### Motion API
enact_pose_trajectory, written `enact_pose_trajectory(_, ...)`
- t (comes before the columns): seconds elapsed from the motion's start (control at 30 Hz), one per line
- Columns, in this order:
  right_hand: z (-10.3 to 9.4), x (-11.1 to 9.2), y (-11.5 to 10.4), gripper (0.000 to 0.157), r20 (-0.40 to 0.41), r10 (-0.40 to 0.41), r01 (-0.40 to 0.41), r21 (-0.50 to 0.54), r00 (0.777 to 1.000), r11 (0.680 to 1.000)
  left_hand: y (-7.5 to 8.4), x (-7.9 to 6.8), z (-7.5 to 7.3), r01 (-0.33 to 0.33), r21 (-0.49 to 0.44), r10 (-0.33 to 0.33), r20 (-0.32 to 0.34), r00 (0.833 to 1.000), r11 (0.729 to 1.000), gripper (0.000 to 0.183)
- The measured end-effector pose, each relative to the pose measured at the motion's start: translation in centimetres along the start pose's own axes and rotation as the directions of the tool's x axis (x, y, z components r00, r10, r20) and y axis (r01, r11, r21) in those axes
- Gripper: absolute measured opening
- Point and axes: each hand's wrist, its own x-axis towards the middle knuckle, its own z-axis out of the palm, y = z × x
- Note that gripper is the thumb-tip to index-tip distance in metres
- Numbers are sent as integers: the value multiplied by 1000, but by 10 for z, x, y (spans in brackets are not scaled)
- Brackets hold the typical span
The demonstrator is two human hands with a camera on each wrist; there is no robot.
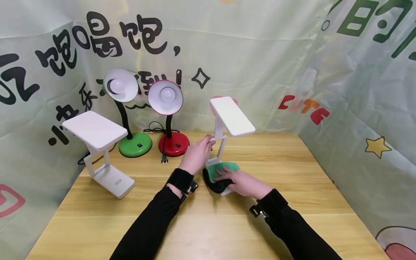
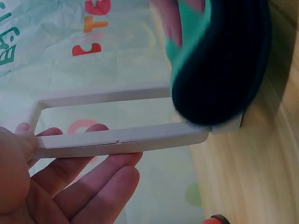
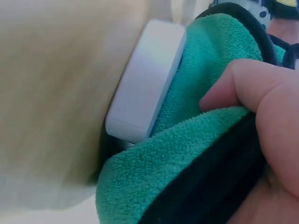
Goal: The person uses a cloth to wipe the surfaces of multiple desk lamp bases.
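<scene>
A white folding desk lamp (image 1: 233,116) with a flat rectangular head stands near the table's middle. My left hand (image 1: 196,156) grips the upper part of its open frame arm (image 2: 163,131), thumb on one side and fingers on the other. Over the lamp's base lies a green cloth (image 1: 224,169) with a black edge or underside. My right hand (image 1: 243,181) holds this cloth against the base, fingers spread across it and thumb bent over a fold. The cloth hides most of the base; one white end (image 3: 145,81) shows beside it in the right wrist view.
Another white folding lamp (image 1: 113,180) stands at the left. Behind it are a green-based lamp (image 1: 135,144) and a red-based lamp (image 1: 174,143), both with round shades. A black cord with a plug (image 1: 164,159) lies by the red base. A printed curtain (image 1: 260,65) encloses the wooden table (image 1: 279,159).
</scene>
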Motion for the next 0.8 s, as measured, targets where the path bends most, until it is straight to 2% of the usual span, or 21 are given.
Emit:
enact_pose_trajectory(0.2,4,19,13,51,-38,43,-43,-6,998,999,2,-1,0,7,26,-7,-6,1000,1000,22)
enact_pose_trajectory(0.33,7,21,14,51,-72,42,-41,16,997,999,2,-1,-1,15,43,-15,-8,1000,999,23)
enact_pose_trajectory(0.57,7,3,6,57,-74,47,-40,100,996,994,4,-2,-1,12,61,-11,-19,1000,998,25)
enact_pose_trajectory(0.8,2,-23,-8,53,-15,37,-36,42,999,998,4,-1,-1,27,77,-25,-26,999,997,25)
